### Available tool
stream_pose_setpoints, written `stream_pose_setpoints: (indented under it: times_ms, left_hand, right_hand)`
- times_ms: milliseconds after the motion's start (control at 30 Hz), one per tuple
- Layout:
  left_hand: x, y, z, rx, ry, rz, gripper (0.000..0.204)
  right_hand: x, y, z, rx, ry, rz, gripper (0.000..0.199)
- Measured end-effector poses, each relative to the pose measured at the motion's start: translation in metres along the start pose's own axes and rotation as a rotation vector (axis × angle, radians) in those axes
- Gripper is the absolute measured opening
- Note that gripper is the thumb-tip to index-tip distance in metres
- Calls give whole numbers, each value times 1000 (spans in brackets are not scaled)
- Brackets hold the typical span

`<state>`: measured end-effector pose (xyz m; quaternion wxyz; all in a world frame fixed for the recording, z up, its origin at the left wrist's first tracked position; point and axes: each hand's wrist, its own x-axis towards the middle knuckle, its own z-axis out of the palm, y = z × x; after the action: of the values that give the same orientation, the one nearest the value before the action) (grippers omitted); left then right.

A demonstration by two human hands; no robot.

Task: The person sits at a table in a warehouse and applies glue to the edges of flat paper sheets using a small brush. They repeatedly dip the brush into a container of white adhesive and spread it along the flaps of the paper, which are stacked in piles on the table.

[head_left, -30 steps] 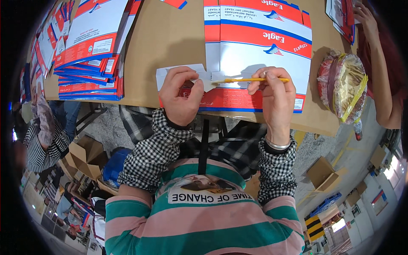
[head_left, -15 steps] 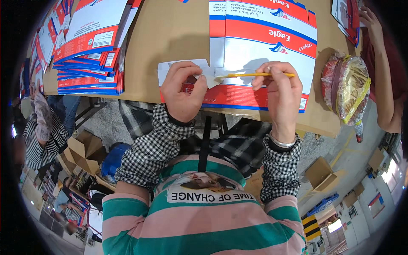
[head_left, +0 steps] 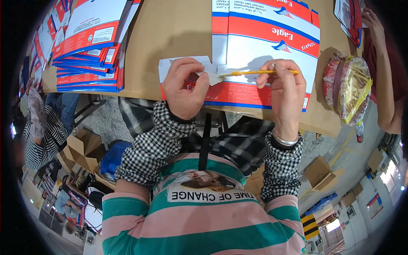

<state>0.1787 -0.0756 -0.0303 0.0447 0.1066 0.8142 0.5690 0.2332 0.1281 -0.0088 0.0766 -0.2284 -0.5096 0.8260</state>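
Around the brown surface (head_left: pixel 178 38)

A fanned stack of flat red, white and blue cartons (head_left: pixel 89 46) lay on the surface at the left, and a roll bundle wrapped in clear film with yellow tape (head_left: pixel 350 87) sat near its right edge. Beside that bundle another person's forearm (head_left: pixel 389 85) reached in. Below the surface, open brown cardboard boxes (head_left: pixel 83 146) stood on the floor at the left, and another box (head_left: pixel 321 172) at the right.
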Motion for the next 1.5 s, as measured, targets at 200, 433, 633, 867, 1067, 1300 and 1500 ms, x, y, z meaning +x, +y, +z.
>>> stream_pose_setpoints:
  times_ms: [200,433,633,867,1067,1300,1500]
  left_hand:
    - [0,1,-2,35,-49,36,9]
    - [0,1,-1,30,-47,21,9]
    - [0,-1,-1,26,-53,31,9]
    - [0,-1,-2,29,-42,52,10]
    - [1,3,1,1,5,-21,13]
    - [1,2,-2,49,-47,46,10]
    - [1,-2,-2,33,-53,40,9]
  right_hand:
    - [1,-2,1,16,-19,-23,13]
    - [0,-7,4,-11,-39,-43,12]
    - [-3,-10,1,-32,-60,-31,12]
    - [-4,-14,0,-71,-107,-46,12]
    - [1,-12,8,-46,5,-71,12]
    - [3,-5,6,-73,12,-26,14]
    - [5,-7,11,-91,28,-4,14]
